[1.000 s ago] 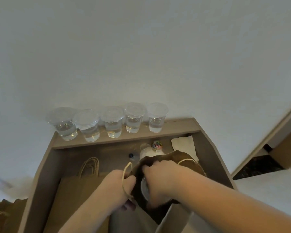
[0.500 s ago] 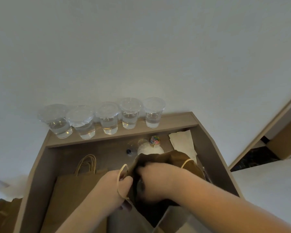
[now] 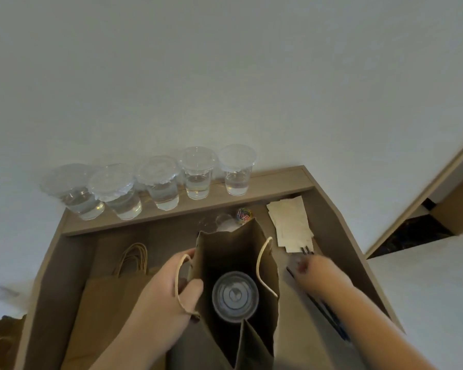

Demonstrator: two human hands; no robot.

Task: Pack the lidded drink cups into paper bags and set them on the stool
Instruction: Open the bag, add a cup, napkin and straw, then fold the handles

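Note:
An open brown paper bag (image 3: 233, 252) stands upright on the desk in front of me. A clear lidded cup (image 3: 235, 296) sits at its bottom. My left hand (image 3: 166, 289) grips the bag's left rim beside the twine handle, thumb inside. My right hand (image 3: 318, 276) is outside the bag to its right, blurred, fingers stretched over the black straws (image 3: 324, 313), holding nothing. Several lidded cups of water (image 3: 161, 188) stand in a row on the back ledge against the wall.
A stack of flat paper bags (image 3: 104, 303) lies left of the open bag. White napkins (image 3: 292, 225) lie at the back right, a ball of coloured clips (image 3: 243, 213) behind the bag. More brown bags (image 3: 0, 340) show at the lower left edge.
My right hand has come out of the bag, leaving the cup inside, and swung right towards the straws. The bag mouth now stands wide open. My left hand keeps its hold.

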